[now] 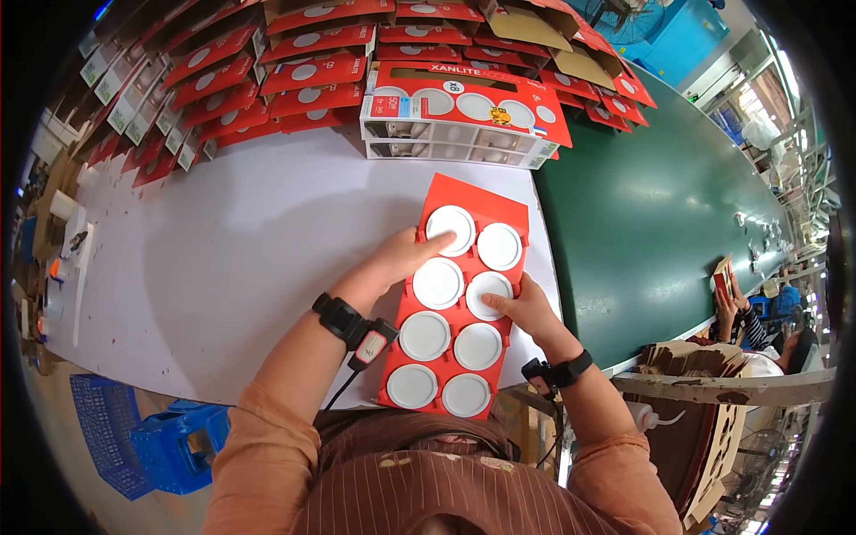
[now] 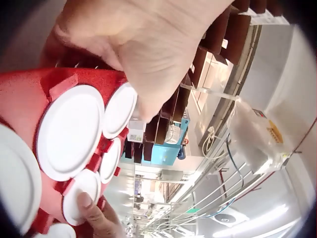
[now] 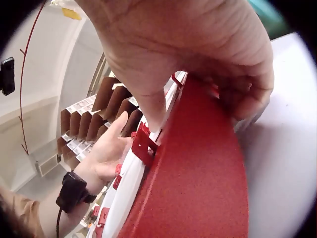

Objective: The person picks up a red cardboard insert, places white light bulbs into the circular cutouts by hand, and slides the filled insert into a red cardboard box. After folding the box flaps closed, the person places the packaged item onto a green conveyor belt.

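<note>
A red cardboard tray (image 1: 477, 198) with white round lamps (image 1: 425, 335) set in two columns lies in front of my body, tilted slightly. My left hand (image 1: 403, 256) grips its left edge near the top, thumb over the face of the uppermost left lamp. On the opposite edge, my right hand (image 1: 532, 310) holds the tray a little lower, its thumb across another lamp. In the right wrist view, the fingers of the right hand (image 3: 193, 39) curl behind the red side panel (image 3: 198, 163). The left fingers are mostly hidden behind the tray.
A printed XANLITE box (image 1: 455, 143) stands beyond the tray, before stacked red cartons (image 1: 312, 76). The white table (image 1: 267, 294) meets a green surface (image 1: 642, 223) on the right. Blue crates (image 1: 178, 450) sit low left. Another person's hands (image 1: 729, 308) hold a small box far right.
</note>
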Demonstrator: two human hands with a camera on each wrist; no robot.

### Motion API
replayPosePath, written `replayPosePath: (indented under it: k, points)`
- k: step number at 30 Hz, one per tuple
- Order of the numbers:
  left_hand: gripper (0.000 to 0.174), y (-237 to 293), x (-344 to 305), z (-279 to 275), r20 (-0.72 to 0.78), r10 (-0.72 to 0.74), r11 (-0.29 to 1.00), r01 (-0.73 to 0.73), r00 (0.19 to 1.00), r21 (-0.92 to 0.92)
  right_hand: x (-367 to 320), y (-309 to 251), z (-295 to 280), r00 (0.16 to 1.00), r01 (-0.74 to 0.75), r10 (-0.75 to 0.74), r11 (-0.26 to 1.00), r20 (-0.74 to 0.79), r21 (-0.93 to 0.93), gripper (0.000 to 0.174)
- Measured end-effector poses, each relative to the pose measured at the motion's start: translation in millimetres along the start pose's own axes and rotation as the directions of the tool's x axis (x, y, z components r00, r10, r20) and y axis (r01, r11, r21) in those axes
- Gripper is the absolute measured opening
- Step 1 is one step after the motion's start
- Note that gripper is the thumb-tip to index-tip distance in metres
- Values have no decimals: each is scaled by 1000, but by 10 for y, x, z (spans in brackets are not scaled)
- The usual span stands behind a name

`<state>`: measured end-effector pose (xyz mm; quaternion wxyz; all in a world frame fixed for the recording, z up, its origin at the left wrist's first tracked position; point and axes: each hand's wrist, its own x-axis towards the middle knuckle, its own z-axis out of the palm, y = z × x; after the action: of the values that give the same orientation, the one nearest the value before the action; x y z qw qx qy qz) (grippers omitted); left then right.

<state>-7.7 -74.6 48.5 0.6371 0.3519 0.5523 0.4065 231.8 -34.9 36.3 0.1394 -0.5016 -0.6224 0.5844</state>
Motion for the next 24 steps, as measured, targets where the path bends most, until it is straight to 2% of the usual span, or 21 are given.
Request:
replayPosePath:
  k: [1,2,3,4,5,6,8,10,11,12,14,16,18,19,20,21,22,23,24]
  points:
    - [48,-5,20,24,-113,52,996,-43,992,79,-2,3,-4,1000,28,-28,999,-1,37,59]
    - [48,-36,54,30,-114,56,996,-47,992,78,2,-10,-6,998,58,-58,996,-2,74,60]
    - [47,-77,95,31,-200,120,980,-84,972,180,17,-44,-23,998,62,-62,995,-2,73,60]
    - [45,-68,99,40,-276,190,953,-109,942,283,33,-103,-44,1000,-16,17,975,-2,222,59]
    - [45,-63,109,48,-274,190,953,-110,943,284,52,-142,-58,995,-94,98,926,9,366,57]
    - [45,-63,119,64,-290,205,946,-114,935,302,69,-153,-41,995,-95,100,926,7,366,57]
    - [44,-107,131,89,-305,207,944,-108,930,312,77,-129,26,993,-8,28,985,-116,170,53]
    - [44,-182,171,15,-301,206,941,-104,931,322,108,-49,23,993,50,-38,992,-112,114,47]
    - [45,-200,170,3,-296,230,945,-140,927,294,92,-88,40,993,46,-33,992,-113,116,46]
    - [45,-195,187,-40,-308,208,950,-116,929,290,99,-95,37,994,26,-15,995,-109,94,45]
    - [43,-138,184,-101,-218,28,963,32,976,266,106,-80,28,999,32,-25,985,-42,168,45]
    - [44,-129,128,-116,-228,55,958,13,972,288,40,-86,11,1000,-21,19,977,12,213,50]
    - [46,-160,115,-132,-247,103,952,-24,964,305,-22,-23,-37,995,-82,84,996,51,-44,55]
    - [46,-208,134,-145,-249,102,953,-23,963,301,-68,-3,-20,995,-84,86,995,54,-46,55]
    - [45,-272,153,-148,-301,155,956,-66,941,287,-134,22,1,993,89,-106,961,-52,-261,57]
    - [46,-330,173,-157,-353,205,955,-109,913,274,-206,39,29,944,224,-310,850,-111,-476,60]
    - [46,-340,175,-172,-352,203,956,-107,914,272,-276,41,58,852,310,-510,673,-119,-671,64]
    - [46,-338,181,-196,-340,166,955,-65,926,289,-388,-73,115,777,452,-630,558,-1,-696,69]
    - [46,-338,189,-207,-327,129,951,-24,936,308,-489,-155,207,769,498,-633,506,89,-705,72]
